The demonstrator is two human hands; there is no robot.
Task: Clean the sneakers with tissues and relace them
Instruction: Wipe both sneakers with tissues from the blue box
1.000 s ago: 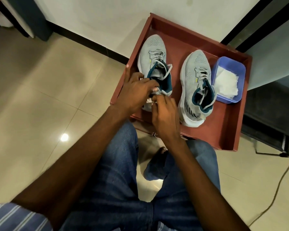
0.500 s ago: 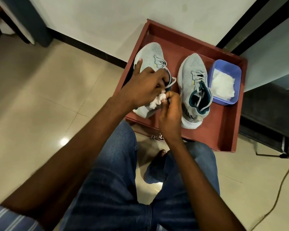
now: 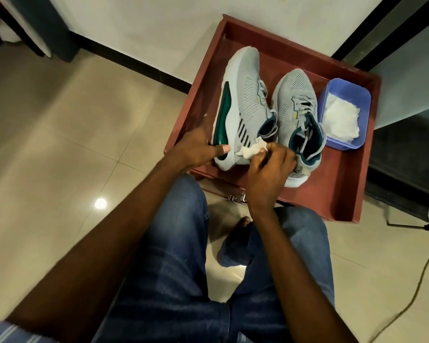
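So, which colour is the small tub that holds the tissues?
The tub is light blue, seen in the head view.

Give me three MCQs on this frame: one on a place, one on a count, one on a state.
1. Where is the blue tub of tissues?
A. On the floor tiles
B. In the red tray, right of the sneakers
C. On the person's lap

2. How many sneakers are in the tray?
A. One
B. Two
C. Three

3. How does the left sneaker sit?
A. Flat on its sole
B. Upside down
C. Tipped on its side, held by the left hand

Key: 1 B, the tub sits inside the tray's right end. 2 B, the right sneaker stands beside the tipped one. 3 C, its green sole edge shows while the right hand presses a crumpled tissue to it.
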